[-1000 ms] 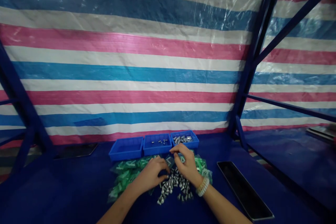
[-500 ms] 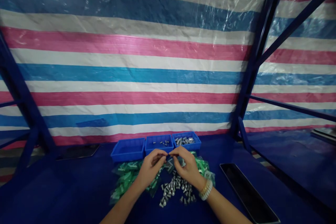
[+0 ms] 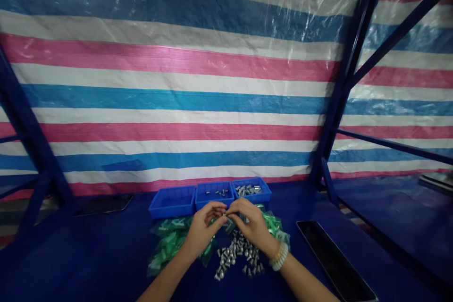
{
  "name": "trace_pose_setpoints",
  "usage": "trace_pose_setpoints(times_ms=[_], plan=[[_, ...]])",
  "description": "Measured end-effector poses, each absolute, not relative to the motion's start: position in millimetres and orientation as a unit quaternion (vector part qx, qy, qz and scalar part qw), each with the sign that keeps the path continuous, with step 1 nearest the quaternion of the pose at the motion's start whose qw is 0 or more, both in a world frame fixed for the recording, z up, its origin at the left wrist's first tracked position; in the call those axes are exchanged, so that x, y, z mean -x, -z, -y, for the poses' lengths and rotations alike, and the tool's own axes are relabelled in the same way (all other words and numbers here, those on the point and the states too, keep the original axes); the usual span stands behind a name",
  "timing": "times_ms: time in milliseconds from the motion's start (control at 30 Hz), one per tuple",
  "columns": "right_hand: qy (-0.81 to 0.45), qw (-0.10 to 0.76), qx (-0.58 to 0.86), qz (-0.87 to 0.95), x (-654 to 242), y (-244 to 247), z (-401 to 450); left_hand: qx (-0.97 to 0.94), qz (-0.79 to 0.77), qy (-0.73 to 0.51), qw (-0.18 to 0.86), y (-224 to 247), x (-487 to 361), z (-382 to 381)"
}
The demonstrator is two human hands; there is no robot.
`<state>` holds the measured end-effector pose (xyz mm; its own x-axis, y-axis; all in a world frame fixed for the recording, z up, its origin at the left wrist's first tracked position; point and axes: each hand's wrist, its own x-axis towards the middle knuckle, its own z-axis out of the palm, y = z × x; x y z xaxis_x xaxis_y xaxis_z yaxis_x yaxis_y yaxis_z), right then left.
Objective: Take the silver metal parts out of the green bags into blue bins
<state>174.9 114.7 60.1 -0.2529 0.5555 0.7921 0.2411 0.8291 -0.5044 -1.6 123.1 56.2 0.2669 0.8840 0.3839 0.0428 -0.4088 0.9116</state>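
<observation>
At the blue-covered desk (image 3: 88,245), both hands work low and centre. The left hand (image 3: 202,232) and right hand (image 3: 250,227) are drawn narrow, their fingertips (image 3: 226,208) meeting on a small metal fastener (image 3: 225,215), which is too small to inspect in detail. A loose pile of silver metal fasteners (image 3: 238,255) lies directly below the hands, on the desk surface. Green printed plastic bags (image 3: 168,240) lie under and beside the left hand, with more (image 3: 274,222) by the right; their printing cannot be read at this resolution. Three blue plastic trays stand in a row just beyond the hands. The middle tray (image 3: 203,194) holds a few fasteners, and the right tray (image 3: 264,188) holds a larger cluster; the left tray (image 3: 172,202) stands alongside. A beaded bracelet (image 3: 278,257) circles the right wrist. A long black tray (image 3: 334,262) lies to the right, and a striped tarpaulin (image 3: 177,104) hangs behind a blue steel frame (image 3: 348,75). No brand is legible.
</observation>
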Motion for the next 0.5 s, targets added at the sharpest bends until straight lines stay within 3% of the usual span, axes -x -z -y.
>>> trace_pose_setpoints(times_ms=[233,500], plan=[[-0.148,0.558,0.291,0.763,-173.5,-59.2,-114.0,-0.667,-0.355,-0.533,0.381,-51.3,-4.6,-120.2],[-0.221,0.53,0.276,0.771,-165.8,-54.8,-111.7,-0.687,-0.36,-0.581,0.248,-50.0,-2.3,-114.9]])
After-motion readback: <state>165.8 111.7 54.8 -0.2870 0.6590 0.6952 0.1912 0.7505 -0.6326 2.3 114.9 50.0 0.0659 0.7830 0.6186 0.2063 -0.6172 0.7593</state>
